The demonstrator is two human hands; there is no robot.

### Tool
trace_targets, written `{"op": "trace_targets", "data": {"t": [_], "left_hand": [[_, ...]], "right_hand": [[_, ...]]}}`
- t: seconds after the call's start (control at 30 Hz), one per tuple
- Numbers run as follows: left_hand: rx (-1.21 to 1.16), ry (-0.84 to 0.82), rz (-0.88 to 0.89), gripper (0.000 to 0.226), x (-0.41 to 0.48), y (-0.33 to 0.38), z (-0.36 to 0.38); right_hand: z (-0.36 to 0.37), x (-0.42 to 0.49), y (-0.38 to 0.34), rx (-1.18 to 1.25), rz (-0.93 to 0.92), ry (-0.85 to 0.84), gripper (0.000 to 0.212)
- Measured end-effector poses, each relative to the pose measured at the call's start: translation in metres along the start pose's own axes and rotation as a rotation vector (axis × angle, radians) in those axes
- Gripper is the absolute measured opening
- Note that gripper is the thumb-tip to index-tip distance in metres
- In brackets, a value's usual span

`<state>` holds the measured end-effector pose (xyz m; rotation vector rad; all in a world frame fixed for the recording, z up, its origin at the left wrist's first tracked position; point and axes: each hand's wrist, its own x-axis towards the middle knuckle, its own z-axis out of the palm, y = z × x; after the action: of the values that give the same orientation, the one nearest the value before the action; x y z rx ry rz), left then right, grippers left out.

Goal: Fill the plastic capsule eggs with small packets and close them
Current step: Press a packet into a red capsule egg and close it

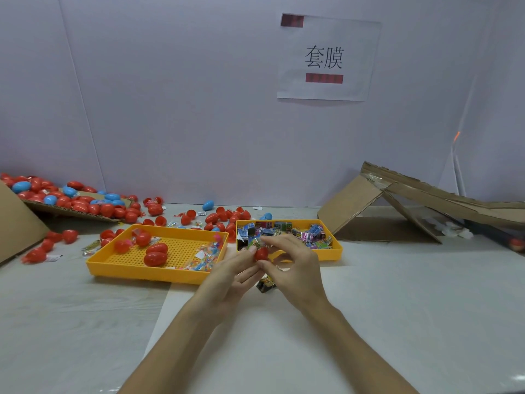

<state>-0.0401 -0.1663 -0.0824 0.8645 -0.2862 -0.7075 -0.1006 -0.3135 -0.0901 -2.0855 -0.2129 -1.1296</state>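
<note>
the red capsule egg (260, 253) is pinched by the left hand (235, 277); the packet (256, 242), touching its top, is pinched by the right hand (294, 264).

Reading 套膜 in large black characters on the white paper sheet (355, 38) hanging on the back wall (170, 109). Blurring past reading in two red bars (324, 78) on that sheet. Printing on the packets (309, 236) showing too small to read.
</note>
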Motion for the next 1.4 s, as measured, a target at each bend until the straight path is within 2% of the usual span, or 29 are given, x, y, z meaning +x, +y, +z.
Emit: {"op": "trace_targets", "data": {"t": [0.07, 0.13, 0.9, 1.13, 1.4], "left_hand": [[-0.041, 0.008, -0.006, 0.036, 0.0008, 0.0006, -0.0015], [-0.064, 0.012, -0.009, 0.039, 0.0007, 0.0007, -0.0021], [-0.024, 0.039, -0.072, 0.043, -0.0006, 0.0019, -0.0005], [0.119, -0.061, -0.052, 0.038, -0.0017, 0.0018, -0.0005], [0.174, -0.026, -0.061, 0.042, 0.0002, -0.0013, -0.0001]], "right_hand": [[0.0000, 0.0001, 0.0001, -0.016, 0.014, 0.017, 0.042], [0.0000, -0.0007, 0.0005, -0.039, 0.018, 0.029, 0.038], [-0.0006, -0.0014, 0.0007, -0.094, -0.002, 0.043, 0.030], [-0.0014, -0.0004, -0.0026, -0.030, 0.069, 0.076, 0.034], [-0.0013, -0.0017, -0.0016, -0.072, 0.009, 0.052, 0.033]]}}
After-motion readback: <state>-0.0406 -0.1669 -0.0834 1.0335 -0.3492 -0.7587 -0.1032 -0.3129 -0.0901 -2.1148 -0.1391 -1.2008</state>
